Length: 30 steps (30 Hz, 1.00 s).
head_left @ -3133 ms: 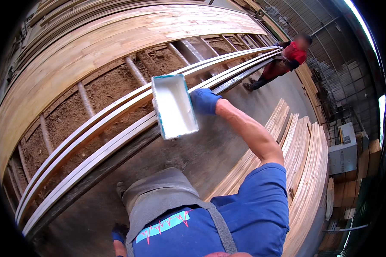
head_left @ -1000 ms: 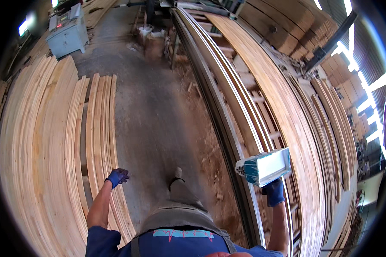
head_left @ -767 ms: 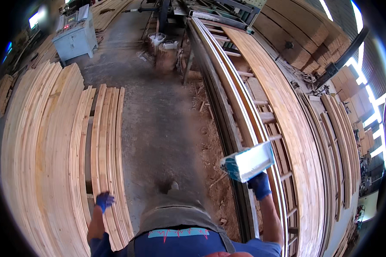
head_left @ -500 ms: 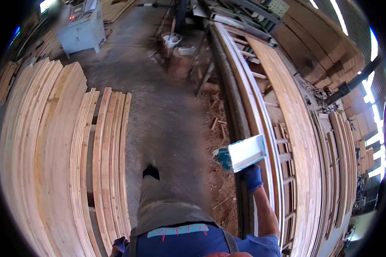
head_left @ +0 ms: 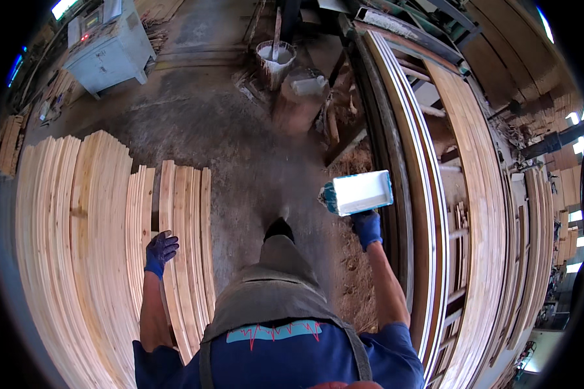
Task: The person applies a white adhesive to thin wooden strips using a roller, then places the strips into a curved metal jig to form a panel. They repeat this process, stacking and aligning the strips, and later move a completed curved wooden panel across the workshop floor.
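The left grip [head_left: 161, 251] is a hand in a blue glove, with its fingers spread a little apart. It is over a pile of long, pale boards [head_left: 191, 246], and I cannot tell if it touches them. Next comes the dark grey floor [head_left: 240, 149]. The person's grey apron [head_left: 259, 305] hangs down low in the middle. Far up ahead is a round bucket [head_left: 274, 71] with white stuff on it, and a stick [head_left: 277, 32] pokes up out of it. One dark shoe [head_left: 279, 230] shows past the apron. Just beside the bucket is a fat brown thing [head_left: 298, 110], too blurry to name. Then comes the box [head_left: 361, 194], blue-green outside and white inside, held up in the air over the floor. The right grip [head_left: 367, 229], in a blue glove too, is closed on the box at its near side, and the box hides some of its fingers. Next is a long dark beam [head_left: 397, 175], then thin boards [head_left: 423, 194] with white edges. After them come round bars [head_left: 459, 233] and a wide, flat sheet of wood [head_left: 479, 181]
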Tool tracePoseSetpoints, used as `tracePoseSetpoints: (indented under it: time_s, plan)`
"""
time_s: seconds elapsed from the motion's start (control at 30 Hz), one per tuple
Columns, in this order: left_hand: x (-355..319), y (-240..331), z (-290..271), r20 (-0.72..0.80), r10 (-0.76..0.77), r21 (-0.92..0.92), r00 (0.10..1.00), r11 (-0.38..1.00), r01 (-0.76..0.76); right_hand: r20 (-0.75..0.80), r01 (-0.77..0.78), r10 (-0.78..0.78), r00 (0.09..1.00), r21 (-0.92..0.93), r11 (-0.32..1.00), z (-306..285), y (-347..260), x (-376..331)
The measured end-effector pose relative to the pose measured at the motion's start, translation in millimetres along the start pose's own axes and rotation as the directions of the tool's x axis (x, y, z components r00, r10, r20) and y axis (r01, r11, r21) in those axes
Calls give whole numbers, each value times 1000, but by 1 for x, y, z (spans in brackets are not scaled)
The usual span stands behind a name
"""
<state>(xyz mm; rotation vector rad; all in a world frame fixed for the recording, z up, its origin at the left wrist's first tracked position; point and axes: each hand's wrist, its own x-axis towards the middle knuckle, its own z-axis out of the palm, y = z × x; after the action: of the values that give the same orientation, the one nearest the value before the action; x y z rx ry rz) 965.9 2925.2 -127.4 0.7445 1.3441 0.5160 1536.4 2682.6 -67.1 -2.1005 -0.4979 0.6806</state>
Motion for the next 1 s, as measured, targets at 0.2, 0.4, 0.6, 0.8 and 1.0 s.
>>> tracePoseSetpoints:
  time_s: [0.2,0.4,0.6,0.8,1.0]
  plan:
    - [67,-65,55,42,-461,125,887,883,453,40,31,-33,999,56,998,88,-36,215]
    - [77,-99,92,6,-726,21,688,688,726,44,298,-295,955,-119,947,145,-68,411]
    - [218,-30,122,-24,-677,105,736,730,675,251,321,-202,947,-699,639,214,-85,586]
    - [280,102,189,-185,-780,-79,597,618,782,102,311,-294,950,-324,894,278,-89,672]
    - [337,184,209,-231,-796,69,560,561,825,40,85,-91,995,132,988,296,48,742]
